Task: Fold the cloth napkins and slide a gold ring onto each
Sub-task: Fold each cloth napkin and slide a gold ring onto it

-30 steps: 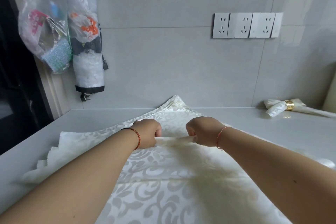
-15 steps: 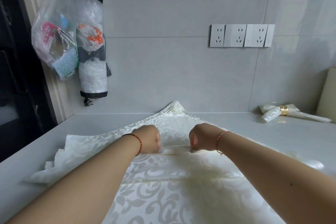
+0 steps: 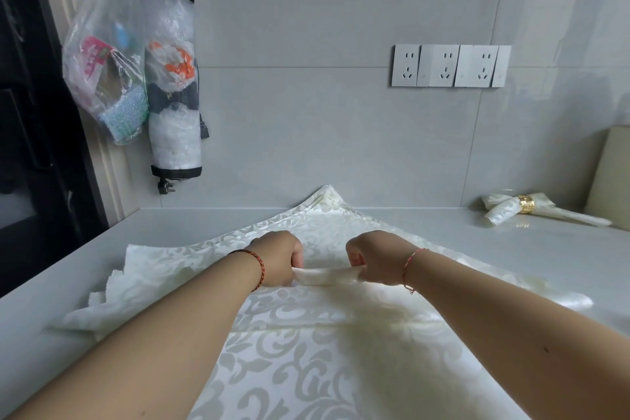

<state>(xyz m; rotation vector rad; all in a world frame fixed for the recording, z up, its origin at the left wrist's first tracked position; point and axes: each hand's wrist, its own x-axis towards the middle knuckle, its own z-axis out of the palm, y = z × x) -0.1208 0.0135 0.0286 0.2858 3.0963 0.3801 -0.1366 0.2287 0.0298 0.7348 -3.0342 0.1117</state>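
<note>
A large cream damask cloth napkin with a pale scroll pattern (image 3: 306, 361) lies spread over a smooth light grey bench (image 3: 562, 256), one corner pointing at the tiled back wall. Two bare forearms reach in from the bottom edge. The left hand (image 3: 278, 257) and right hand (image 3: 373, 257) sit close together near the middle of the cloth, each with a thin red cord bracelet at the wrist. Both hands have their fingers curled tight, pinching a raised fold of the napkin (image 3: 327, 274) that stretches between them just above the flat cloth.

At the far right of the bench, well apart from the hands, rests a finished rolled cream napkin (image 3: 503, 211) with a shiny gold ring (image 3: 526, 204) around its middle.

On the wall hang a clear plastic bag of small items (image 3: 102, 68) and a tube-shaped bag holder stuffed with plastic bags (image 3: 174, 85). A row of white wall sockets (image 3: 450, 65) sits upper right.
</note>
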